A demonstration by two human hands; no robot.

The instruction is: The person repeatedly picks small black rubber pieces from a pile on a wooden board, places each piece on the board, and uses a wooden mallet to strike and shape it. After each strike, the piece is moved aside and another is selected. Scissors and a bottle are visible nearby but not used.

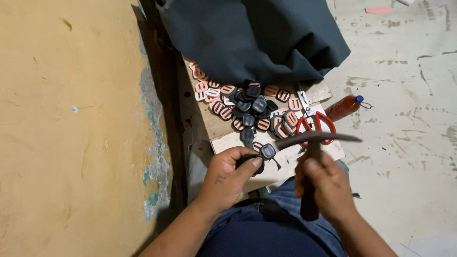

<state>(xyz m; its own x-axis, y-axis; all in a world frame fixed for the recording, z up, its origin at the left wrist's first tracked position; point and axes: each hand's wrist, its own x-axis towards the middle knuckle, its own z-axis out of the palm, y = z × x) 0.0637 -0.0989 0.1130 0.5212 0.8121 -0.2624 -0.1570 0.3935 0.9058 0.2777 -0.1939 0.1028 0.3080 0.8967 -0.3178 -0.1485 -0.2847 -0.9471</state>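
While the left hand point(227, 173) pinches one small black pad-shaped piece point(251, 161) flat against the wooden board point(304, 159), the right hand point(323, 183) is wrapped tight around the dark handle of a hammer point(314, 143), so this looks like the striking step, hammer raised and a bit blurred. The piece sits at the near-left edge of the board, thumb on top, fingers curled under it, and another black piece point(268, 151) lies just beside it, further onto the board.

My guess is the next move calls for a short, controlled tap that lands on the piece and misses the thumb, since the thumb covers a good part of it.

Direction-wise, the held piece has its long axis running roughly left to right across the board, free end pointing toward the middle of it. The hammer's handle runs toward the person, head crosswise over the board's near-right part.

Further back on the board there's a pile of black and pink pieces point(247, 104), red-handled scissors point(314, 121) to the right of the pile, and dark cloth point(252, 38) at the far end. An orange bottle point(345, 107) lies on the floor off the board's right side.
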